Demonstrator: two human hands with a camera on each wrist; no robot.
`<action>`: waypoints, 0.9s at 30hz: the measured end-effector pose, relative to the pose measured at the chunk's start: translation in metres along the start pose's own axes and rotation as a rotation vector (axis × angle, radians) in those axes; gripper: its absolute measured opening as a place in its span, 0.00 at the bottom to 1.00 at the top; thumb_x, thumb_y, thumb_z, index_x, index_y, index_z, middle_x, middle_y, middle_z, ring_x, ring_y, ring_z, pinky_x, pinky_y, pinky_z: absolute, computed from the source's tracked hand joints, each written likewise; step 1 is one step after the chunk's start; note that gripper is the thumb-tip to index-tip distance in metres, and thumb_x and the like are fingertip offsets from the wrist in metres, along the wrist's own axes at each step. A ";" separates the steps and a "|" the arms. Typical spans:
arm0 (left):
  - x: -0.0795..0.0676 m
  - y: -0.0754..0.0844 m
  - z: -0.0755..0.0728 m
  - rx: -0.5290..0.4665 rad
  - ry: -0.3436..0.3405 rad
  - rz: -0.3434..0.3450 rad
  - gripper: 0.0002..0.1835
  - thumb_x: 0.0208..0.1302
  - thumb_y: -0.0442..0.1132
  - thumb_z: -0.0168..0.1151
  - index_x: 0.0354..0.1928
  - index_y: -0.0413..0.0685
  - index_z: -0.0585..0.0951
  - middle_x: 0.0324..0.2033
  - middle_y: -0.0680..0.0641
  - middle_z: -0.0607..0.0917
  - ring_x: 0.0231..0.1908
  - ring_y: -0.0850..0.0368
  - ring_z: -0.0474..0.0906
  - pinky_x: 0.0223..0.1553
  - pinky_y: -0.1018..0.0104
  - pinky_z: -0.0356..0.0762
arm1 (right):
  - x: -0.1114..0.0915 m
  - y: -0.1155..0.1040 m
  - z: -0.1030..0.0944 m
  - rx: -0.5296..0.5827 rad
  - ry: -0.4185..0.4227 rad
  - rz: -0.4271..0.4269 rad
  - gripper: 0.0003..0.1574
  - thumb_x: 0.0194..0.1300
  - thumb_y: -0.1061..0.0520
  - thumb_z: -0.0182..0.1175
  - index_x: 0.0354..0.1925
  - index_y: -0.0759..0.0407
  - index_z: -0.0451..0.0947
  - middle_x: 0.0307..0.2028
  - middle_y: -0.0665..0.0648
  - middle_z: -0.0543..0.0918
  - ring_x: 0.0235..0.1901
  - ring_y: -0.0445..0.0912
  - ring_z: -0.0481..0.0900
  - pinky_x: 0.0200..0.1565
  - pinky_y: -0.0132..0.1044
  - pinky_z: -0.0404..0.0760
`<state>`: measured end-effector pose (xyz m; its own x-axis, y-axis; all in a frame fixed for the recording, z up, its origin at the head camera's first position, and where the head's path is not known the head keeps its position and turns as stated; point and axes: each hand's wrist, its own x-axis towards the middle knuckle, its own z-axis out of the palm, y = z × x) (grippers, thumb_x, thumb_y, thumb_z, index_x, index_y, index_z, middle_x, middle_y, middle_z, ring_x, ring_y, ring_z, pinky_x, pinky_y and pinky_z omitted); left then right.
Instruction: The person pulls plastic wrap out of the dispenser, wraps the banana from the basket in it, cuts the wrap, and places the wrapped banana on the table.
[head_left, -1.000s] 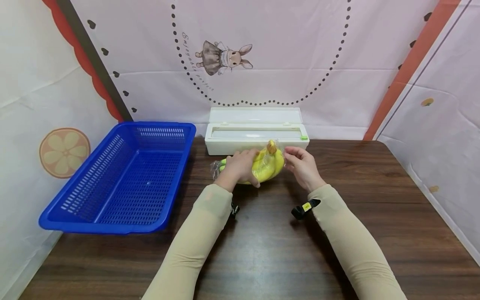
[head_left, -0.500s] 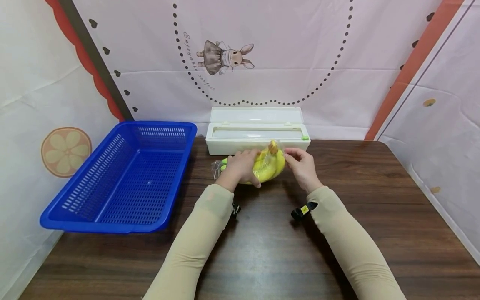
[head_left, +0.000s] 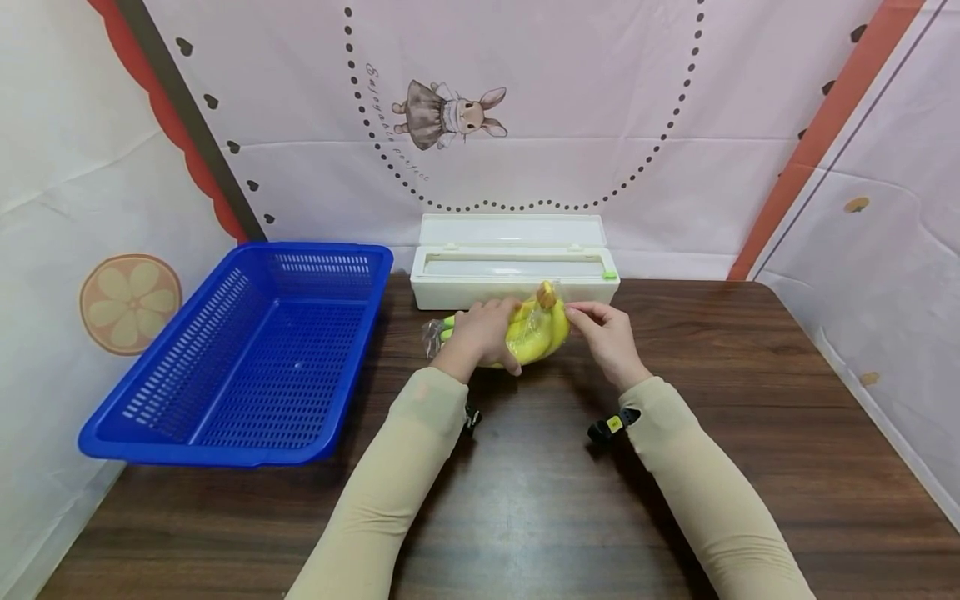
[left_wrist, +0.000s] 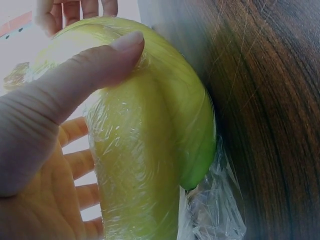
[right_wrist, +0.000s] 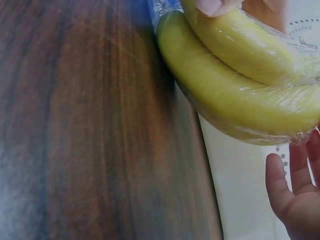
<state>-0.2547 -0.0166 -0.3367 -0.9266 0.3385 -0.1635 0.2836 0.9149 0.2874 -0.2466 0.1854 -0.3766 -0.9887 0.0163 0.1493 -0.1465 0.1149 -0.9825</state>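
A bunch of yellow bananas [head_left: 532,333], green at the tips, is wrapped in clear plastic wrap [left_wrist: 215,200] that bunches up loosely at the left end. My left hand [head_left: 486,329] grips the bunch from above, its thumb [left_wrist: 100,65] laid along the near side and its fingers on the far side. At the right end, beside the brown stem [head_left: 546,294], the thumb and index fingertips of my right hand [head_left: 609,337] come together at the edge of the wrap. The other right fingers [right_wrist: 300,170] extend below the bunch in the right wrist view.
Behind the bananas stands a long white wrap dispenser box [head_left: 457,293] with its lid [head_left: 510,229] raised. A blue plastic basket [head_left: 330,454] sits to the left on the dark wooden table [head_left: 525,517]. Printed cloth [head_left: 585,100] hangs behind and at both sides.
My right hand's fingertips have shifted slightly left and down at the bananas' right end. The left hand and the bunch stay nearly in place.
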 end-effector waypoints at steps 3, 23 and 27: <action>0.000 0.000 0.000 0.002 -0.003 0.003 0.58 0.34 0.53 0.80 0.70 0.59 0.58 0.67 0.50 0.66 0.62 0.46 0.63 0.59 0.46 0.62 | 0.001 -0.001 0.000 -0.009 -0.001 0.015 0.23 0.65 0.54 0.60 0.49 0.73 0.76 0.31 0.41 0.81 0.31 0.34 0.78 0.40 0.33 0.82; 0.002 0.000 0.001 0.031 -0.009 0.005 0.58 0.35 0.54 0.80 0.70 0.60 0.57 0.67 0.50 0.65 0.64 0.45 0.61 0.60 0.45 0.61 | 0.012 -0.009 0.004 -0.098 -0.038 0.061 0.21 0.66 0.53 0.58 0.53 0.64 0.77 0.36 0.45 0.80 0.29 0.36 0.76 0.37 0.38 0.81; 0.002 0.000 0.001 0.035 -0.008 0.001 0.58 0.35 0.55 0.80 0.70 0.60 0.57 0.67 0.50 0.65 0.64 0.45 0.61 0.60 0.44 0.61 | 0.012 -0.007 0.006 -0.177 -0.003 -0.046 0.18 0.65 0.54 0.59 0.48 0.65 0.80 0.38 0.54 0.82 0.28 0.36 0.75 0.32 0.32 0.79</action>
<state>-0.2560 -0.0162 -0.3382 -0.9245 0.3410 -0.1704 0.2931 0.9217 0.2542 -0.2578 0.1790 -0.3686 -0.9811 0.0041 0.1934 -0.1840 0.2887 -0.9396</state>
